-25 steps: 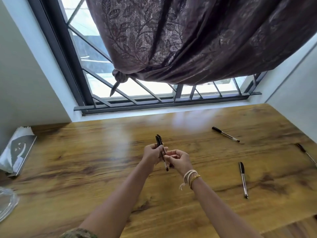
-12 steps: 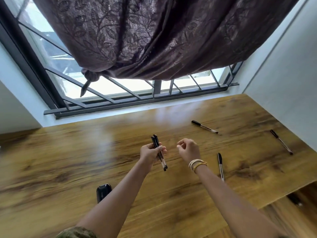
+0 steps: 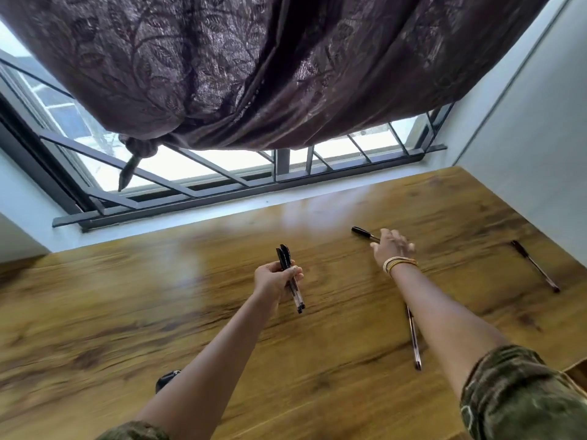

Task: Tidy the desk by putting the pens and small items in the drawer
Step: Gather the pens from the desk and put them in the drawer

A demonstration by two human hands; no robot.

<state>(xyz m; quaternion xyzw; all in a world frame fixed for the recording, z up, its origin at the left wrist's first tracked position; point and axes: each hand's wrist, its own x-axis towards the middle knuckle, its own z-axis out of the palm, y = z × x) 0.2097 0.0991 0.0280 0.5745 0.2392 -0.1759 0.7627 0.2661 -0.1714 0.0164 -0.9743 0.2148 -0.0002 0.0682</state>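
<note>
Gripping two pens (image 3: pixel 290 276) in our left hand (image 3: pixel 274 277), fingers clamped round the clear barrels, black caps pointing away from us, tips toward us, held just above the desk (image 3: pixel 158 300). Our right hand (image 3: pixel 392 247) is stretched out over a third pen (image 3: pixel 363 233) near the window side; black cap sticks out left of the fingers, rest hidden under the hand. Fingers look loosely spread but blurred, so we cannot tell if they touch the pen. Fourth pen (image 3: pixel 414 339) lies on the desk just beside our right forearm, partly covered by it. Fifth pen (image 3: pixel 535 265) lies well apart to the right, near the wall. Small dark object (image 3: pixel 166 379) sits by our left forearm, too blurred to identify.
</note>
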